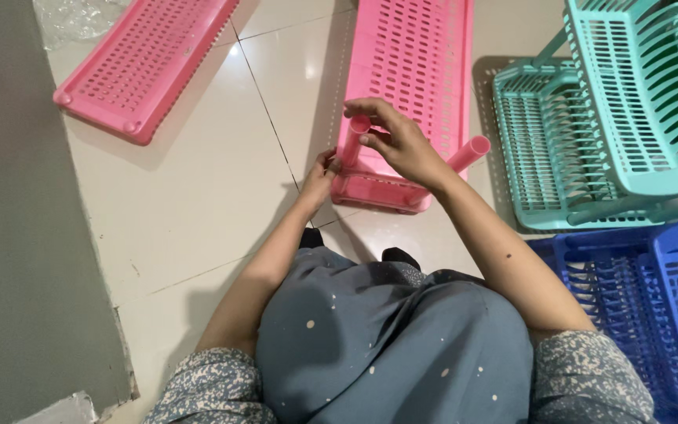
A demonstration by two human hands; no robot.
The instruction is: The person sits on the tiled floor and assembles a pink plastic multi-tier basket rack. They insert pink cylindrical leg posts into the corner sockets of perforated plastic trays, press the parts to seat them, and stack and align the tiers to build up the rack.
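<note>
A pink slotted plastic shelf tray (417, 55) lies on the tiled floor in front of me. A pink tube leg (353, 141) stands at its near left corner. My right hand (402, 141) grips the top of that tube. My left hand (319, 177) holds the tray's near left corner at the tube's base. A second pink tube leg (468, 153) sticks up from the near right corner, partly hidden by my right forearm.
Another pink slotted tray (147, 63) lies at the upper left. A teal rack (614, 118) stands at the right, with a blue rack (645, 298) below it. A grey mat (17, 220) covers the floor at the left. Crumpled clear plastic (76, 17) lies at the top.
</note>
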